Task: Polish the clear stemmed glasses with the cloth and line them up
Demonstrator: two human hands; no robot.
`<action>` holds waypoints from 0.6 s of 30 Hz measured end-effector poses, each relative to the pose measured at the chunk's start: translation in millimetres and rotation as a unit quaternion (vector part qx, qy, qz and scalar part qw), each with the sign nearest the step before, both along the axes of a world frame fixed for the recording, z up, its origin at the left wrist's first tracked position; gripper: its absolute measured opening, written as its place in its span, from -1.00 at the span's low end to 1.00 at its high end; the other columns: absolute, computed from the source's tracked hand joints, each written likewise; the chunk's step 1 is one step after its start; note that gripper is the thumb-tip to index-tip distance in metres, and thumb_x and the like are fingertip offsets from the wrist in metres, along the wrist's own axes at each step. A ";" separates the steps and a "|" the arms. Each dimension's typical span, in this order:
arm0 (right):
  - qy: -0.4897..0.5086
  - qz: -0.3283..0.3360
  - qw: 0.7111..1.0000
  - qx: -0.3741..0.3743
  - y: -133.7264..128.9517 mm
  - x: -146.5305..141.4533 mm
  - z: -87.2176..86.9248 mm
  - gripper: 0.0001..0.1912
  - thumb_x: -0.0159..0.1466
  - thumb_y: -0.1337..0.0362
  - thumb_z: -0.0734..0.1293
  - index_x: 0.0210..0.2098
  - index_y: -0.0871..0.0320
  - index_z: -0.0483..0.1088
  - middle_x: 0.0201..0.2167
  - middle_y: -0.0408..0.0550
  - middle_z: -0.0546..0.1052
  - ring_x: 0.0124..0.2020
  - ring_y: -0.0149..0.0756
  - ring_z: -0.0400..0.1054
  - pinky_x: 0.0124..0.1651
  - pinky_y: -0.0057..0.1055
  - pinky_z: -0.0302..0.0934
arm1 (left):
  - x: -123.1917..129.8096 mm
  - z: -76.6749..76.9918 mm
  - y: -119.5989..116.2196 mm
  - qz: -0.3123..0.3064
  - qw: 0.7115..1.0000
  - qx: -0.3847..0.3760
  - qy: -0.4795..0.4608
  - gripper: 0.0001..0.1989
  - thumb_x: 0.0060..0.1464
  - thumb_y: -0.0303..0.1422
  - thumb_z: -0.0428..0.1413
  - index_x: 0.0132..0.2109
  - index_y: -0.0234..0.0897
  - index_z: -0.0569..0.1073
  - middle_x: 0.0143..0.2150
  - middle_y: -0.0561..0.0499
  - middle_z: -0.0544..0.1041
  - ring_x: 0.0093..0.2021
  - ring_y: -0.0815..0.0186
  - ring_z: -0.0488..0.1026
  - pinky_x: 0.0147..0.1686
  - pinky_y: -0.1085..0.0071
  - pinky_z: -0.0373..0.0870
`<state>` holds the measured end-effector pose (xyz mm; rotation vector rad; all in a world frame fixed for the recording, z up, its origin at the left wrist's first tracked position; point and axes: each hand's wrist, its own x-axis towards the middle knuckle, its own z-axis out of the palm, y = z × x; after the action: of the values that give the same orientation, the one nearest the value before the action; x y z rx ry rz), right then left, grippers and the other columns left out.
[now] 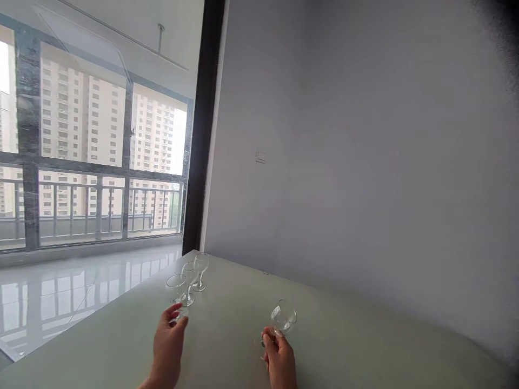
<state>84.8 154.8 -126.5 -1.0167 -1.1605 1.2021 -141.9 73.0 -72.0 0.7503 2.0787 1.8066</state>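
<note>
My right hand (279,354) is closed around the stem of a clear wine glass (288,319). Its bowl tilts up and away from my fingers, and the foot partly shows beside my thumb. On the left, my left hand (169,335) is beside the lower part of the nearest standing wine glass (175,282), thumb and fingers apart in a loose curve. Whether the fingertips touch that glass is hard to tell. Behind it stand a second wine glass (190,276) and a third wine glass (201,265), upright in a row near the table's far left corner.
The pale green table (227,335) meets a grey wall (365,189) along its far side. Its left edge drops to a glossy tiled floor (101,281). A dark door frame (203,124) stands past the corner, with windows (85,108) beyond.
</note>
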 end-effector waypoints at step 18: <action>-0.198 0.025 0.957 0.210 -27.4 -25.8 -22.4 -0.50 0.10 -0.04 0.22 -0.06 0.11 0.26 -0.53 -0.11 0.55 -0.65 -0.27 0.36 -0.56 -0.45 0.19 | 103.1 -31.8 7.1 -0.305 0.948 0.007 0.092 -0.78 -0.18 -0.30 0.08 -0.37 -0.26 0.55 -0.40 -0.01 0.49 -0.54 0.35 0.34 -0.45 0.46 0.31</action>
<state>59.0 127.4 -149.0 -0.9216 -1.6798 0.7516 -38.8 80.1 -103.9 1.4240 1.6608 1.4411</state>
